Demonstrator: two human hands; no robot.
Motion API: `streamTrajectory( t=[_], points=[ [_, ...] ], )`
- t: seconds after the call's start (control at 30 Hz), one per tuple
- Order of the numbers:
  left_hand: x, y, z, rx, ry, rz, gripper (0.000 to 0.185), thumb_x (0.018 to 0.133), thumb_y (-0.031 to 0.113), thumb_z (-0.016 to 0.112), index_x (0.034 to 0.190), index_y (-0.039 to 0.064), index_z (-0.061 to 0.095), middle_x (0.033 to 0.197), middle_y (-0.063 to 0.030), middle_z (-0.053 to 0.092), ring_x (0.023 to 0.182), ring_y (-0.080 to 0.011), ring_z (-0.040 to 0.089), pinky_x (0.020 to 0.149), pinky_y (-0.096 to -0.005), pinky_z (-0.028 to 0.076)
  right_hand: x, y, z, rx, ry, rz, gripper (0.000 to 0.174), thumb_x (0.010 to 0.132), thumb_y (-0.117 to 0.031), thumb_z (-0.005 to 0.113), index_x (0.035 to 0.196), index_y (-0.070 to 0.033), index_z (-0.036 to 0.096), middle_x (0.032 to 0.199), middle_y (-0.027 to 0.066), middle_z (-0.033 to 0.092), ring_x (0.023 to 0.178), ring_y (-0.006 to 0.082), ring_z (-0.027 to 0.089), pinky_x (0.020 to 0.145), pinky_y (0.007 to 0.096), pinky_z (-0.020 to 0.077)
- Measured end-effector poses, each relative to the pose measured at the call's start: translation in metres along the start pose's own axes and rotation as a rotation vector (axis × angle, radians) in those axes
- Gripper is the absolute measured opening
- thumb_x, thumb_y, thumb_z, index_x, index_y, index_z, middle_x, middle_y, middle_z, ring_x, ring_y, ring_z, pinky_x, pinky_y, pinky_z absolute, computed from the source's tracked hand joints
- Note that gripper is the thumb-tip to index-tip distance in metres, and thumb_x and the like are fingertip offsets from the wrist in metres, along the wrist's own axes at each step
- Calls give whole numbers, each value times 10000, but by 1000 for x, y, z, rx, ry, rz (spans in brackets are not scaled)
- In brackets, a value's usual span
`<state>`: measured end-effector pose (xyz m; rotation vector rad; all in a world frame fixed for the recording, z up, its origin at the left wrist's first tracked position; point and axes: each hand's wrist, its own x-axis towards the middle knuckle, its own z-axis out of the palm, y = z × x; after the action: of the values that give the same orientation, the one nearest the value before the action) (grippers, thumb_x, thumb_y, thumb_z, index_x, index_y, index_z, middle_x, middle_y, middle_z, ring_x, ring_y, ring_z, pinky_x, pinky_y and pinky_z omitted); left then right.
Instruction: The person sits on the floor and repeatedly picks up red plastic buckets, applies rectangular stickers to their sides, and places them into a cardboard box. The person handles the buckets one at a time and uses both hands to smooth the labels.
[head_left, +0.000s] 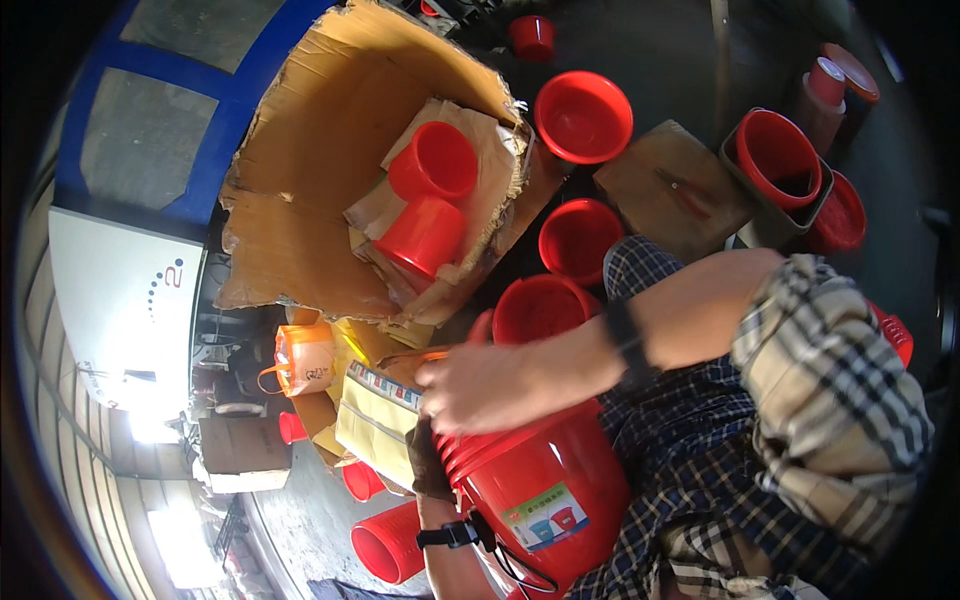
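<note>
A large red plastic bucket (540, 487) with a picture label on its side leans against the person's lap, its ribbed rim towards the hands. My right hand (461, 394), blurred, is over that rim beside a stack of yellowish label sheets (379, 424); whether its fingers hold anything cannot be made out. My left hand (429, 457), in a dark glove, is at the rim's far side, against the edge of the sheets. Its fingers are mostly hidden. Another red bucket (540, 307) stands just past the right wrist.
A big torn cardboard box (300, 165) holds red buckets (446, 161). More red buckets (583, 116) stand on the floor. Red-handled pliers (686, 193) lie on a brown cardboard piece (652, 169). An orange bag (307, 360) and a stack of red pots (386, 544) are at the lower left.
</note>
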<state>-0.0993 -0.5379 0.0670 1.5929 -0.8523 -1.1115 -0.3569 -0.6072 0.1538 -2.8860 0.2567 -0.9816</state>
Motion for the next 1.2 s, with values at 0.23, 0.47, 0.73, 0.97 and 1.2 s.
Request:
streamTrajectory(
  t=[0.23, 0.47, 0.73, 0.97, 1.2],
  points=[
    [-24, 22, -2, -153, 51, -221, 416, 934, 361, 488, 654, 61, 553, 582, -35, 558, 501, -139, 508, 490, -301, 429, -173, 24, 26, 111, -58, 273, 120, 735, -174, 626, 811, -94, 580, 789, 13, 542, 827, 229, 518, 697, 320, 473],
    [-4, 29, 16, 85, -74, -120, 410, 931, 351, 482, 671, 49, 578, 592, -18, 535, 526, -121, 470, 526, -294, 416, -50, -10, -31, 218, 39, 44, 117, 782, -165, 647, 780, -57, 600, 772, 40, 579, 810, 219, 520, 674, 333, 489],
    [-1, 30, 33, 185, -140, -13, 408, 934, 341, 487, 680, 37, 584, 609, -28, 556, 537, -125, 477, 533, -296, 422, 23, -35, 4, 216, 73, -17, 76, 705, -70, 594, 630, -62, 590, 723, 96, 610, 719, 265, 570, 706, 402, 486],
    [-13, 29, 10, 141, -101, -114, 350, 881, 391, 561, 957, 50, 577, 907, -102, 637, 780, -185, 618, 686, -330, 528, -135, 2, 6, 237, 34, 161, 140, 758, -178, 634, 862, -99, 583, 859, 14, 563, 841, 235, 499, 645, 335, 482],
    [-9, 26, 8, 5, -48, -134, 342, 909, 324, 523, 781, 17, 600, 705, -60, 611, 603, -151, 550, 571, -307, 465, -159, 8, -20, 203, -72, 287, 135, 740, -185, 670, 812, -95, 601, 826, 24, 569, 843, 224, 500, 711, 332, 456]
  ],
)
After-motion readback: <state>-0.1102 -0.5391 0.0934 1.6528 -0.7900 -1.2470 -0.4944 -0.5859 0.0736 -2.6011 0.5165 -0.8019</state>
